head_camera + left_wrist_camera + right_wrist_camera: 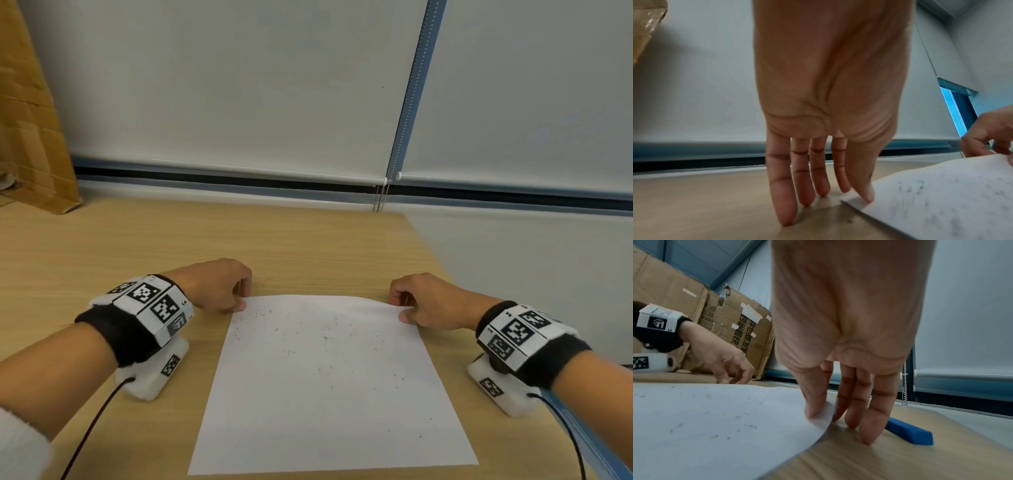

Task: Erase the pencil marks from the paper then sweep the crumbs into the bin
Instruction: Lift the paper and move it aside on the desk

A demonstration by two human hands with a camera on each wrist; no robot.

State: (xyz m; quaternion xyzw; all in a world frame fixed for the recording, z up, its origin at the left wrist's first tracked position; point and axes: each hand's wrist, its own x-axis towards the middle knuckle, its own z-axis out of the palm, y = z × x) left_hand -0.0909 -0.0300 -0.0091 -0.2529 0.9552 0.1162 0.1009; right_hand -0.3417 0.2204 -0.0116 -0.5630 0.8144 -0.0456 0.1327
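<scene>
Now, paper (329,387): lies on the tabletop (137,240) between both hands, far-right corner curled up off the wood.
Crumbs (325,337): scattered as dark specks across the sheet, thickest over its far half.
Left hand (214,286): relaxed, fingers (783,203) straight with tips on the tabletop, thumb tip pressing the far-left corner.
Right hand (428,301): pinches the far-right corner between thumb and forefinger; other fingertips (869,434) touch the tabletop.
Eraser (908,431): blue, on the tabletop just beyond those fingertips.
Box (27,120): cardboard, far left.

Black Chinese characters printed on the cardboard box (744,331), too skewed for me to read, tiny "L" codes on my left wristband (657,321), digits unsure
</scene>
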